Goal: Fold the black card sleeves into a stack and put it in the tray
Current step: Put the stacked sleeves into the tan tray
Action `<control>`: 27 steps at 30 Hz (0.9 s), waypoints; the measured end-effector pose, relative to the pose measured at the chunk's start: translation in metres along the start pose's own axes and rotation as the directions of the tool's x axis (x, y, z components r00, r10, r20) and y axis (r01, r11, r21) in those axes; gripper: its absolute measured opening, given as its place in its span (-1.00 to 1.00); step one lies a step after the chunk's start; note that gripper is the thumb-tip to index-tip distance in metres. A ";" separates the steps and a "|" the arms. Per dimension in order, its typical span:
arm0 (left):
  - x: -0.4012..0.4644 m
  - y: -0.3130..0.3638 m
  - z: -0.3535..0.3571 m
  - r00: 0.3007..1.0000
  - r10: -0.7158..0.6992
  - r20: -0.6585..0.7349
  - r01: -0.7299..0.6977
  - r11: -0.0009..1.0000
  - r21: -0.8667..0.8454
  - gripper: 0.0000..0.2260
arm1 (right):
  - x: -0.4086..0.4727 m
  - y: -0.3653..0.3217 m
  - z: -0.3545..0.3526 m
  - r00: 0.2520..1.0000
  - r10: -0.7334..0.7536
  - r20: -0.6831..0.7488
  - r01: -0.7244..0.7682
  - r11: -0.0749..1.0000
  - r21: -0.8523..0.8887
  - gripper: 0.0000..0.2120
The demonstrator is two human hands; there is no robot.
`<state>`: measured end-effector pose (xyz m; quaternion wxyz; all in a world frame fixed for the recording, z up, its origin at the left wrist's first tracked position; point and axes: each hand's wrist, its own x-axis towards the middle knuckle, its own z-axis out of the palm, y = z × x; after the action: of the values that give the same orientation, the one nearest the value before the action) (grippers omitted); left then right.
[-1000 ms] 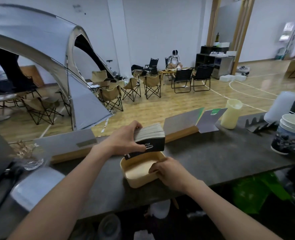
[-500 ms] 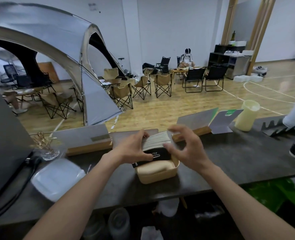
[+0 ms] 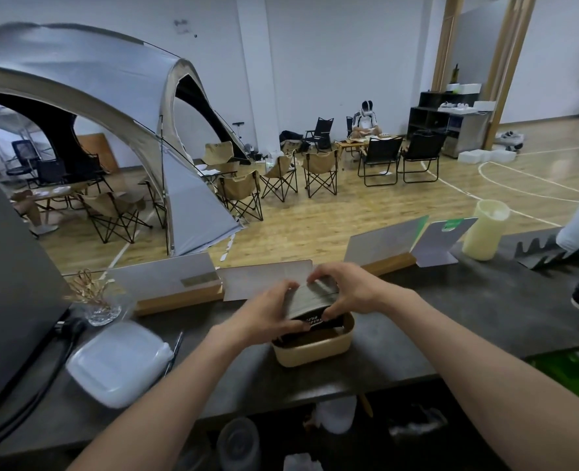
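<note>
Two bare forearms reach forward from the bottom of the view to a dark bench [image 3: 451, 321]. Between the hands is a thick stack of black card sleeves [image 3: 310, 302], its pale layered edges facing up and a black face with small white lettering facing the viewer.

The left hand [image 3: 267, 312] grips the stack's left end, fingers curled over the top and thumb on the near face. The right hand [image 3: 351, 290] grips the right end, fingers bent over the top and thumb low on the near side. Both wrists are fairly level and the forearms angle inward toward each other.

Just below both hands sits a small tan tray [image 3: 315, 348]. The bottom of the stack dips inside its rim; whether it rests on the tray floor cannot be told.

The stack looks light but loose. It is made of many thin, springy folds that would likely fan open or slide apart if pressure eased. Squeezing from both ends, as here, seems the safest hold.

To the left of the left hand lie a clear plastic lid [image 3: 118, 363] and a small glass vase [image 3: 102, 309]. Far to the right of the right hand stands a pale yellow cup [image 3: 485, 234].
</note>
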<state>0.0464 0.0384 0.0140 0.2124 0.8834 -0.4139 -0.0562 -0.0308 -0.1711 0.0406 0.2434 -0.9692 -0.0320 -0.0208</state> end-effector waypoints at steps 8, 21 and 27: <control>-0.005 -0.008 0.012 0.994 0.094 -0.053 -0.090 0.993 0.073 -0.36 | -0.002 0.006 0.016 1.000 -0.014 -0.017 0.014 1.000 -0.020 -0.30; 0.006 -0.020 0.037 0.994 0.101 0.044 -0.099 0.994 -0.038 -0.14 | -0.004 0.010 0.031 0.990 0.133 0.040 -0.138 0.978 0.156 -0.31; 0.011 -0.008 0.050 0.986 -0.113 0.120 0.087 0.975 0.203 -0.39 | 0.001 0.003 0.075 0.975 0.223 -0.014 -0.222 0.964 -0.149 -0.38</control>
<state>0.0453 0.0177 -0.0338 0.0934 0.9143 -0.3853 -0.0832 -0.0281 -0.1377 -0.0269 0.1706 -0.9822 0.0782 0.0058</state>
